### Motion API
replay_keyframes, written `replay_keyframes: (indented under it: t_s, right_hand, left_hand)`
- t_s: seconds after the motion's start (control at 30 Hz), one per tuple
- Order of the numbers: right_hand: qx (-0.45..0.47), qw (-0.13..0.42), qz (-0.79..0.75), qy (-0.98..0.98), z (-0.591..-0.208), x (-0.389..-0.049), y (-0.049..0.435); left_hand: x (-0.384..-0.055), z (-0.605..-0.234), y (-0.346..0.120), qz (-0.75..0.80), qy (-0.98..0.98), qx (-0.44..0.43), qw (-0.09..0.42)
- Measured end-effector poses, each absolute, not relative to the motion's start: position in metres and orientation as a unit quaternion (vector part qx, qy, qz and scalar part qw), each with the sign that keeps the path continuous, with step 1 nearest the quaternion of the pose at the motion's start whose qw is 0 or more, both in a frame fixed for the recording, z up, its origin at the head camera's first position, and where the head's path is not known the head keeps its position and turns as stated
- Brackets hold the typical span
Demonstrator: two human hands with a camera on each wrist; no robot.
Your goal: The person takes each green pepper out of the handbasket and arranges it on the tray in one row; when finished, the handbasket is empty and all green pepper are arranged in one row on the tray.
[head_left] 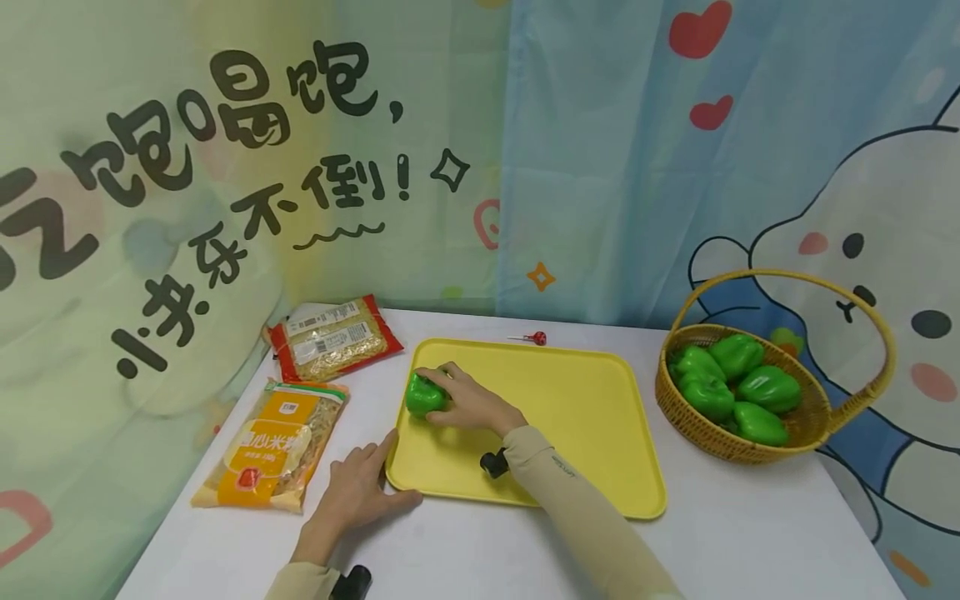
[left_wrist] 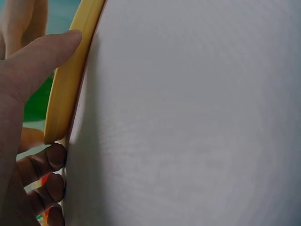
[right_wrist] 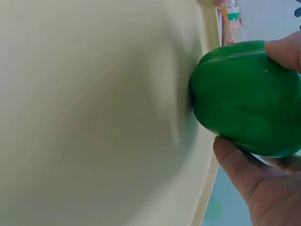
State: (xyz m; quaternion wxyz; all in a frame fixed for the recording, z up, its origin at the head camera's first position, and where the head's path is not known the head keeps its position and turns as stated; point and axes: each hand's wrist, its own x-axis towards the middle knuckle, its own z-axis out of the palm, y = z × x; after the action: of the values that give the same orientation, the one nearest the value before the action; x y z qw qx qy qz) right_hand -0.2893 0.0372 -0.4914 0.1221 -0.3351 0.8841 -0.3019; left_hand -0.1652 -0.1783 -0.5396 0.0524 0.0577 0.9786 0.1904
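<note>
My right hand (head_left: 471,400) grips a green bell pepper (head_left: 424,395) at the upper left of the yellow tray (head_left: 570,408). In the right wrist view, thumb and fingers hold opposite sides of the glossy pepper (right_wrist: 244,99), its end close over the tray surface. At the tray's near left corner, my left hand (head_left: 362,483) spreads its thumb along the front edge and its fingers up the left side. The left wrist view has that thumb (left_wrist: 47,54) against the yellow rim (left_wrist: 68,94), with the other fingertips down at the white table.
Right of the tray stands a wicker basket (head_left: 693,429) with a tall handle, holding several green peppers (head_left: 738,387). On the left lie an orange food packet (head_left: 270,450) and a red-edged packet (head_left: 333,337). A red lollipop (head_left: 538,337) lies behind the tray, before a printed curtain (head_left: 585,167).
</note>
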Motion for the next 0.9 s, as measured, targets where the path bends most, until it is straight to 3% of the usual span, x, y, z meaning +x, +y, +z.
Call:
replay_keyframes:
  t_s: [0.9]
  right_hand:
    - [-0.345,0.141,-0.300,0.878,-0.492,-0.296,0.015]
  left_hand:
    - [-0.167,-0.540,-0.179,0.184,0.980,0.067,0.045]
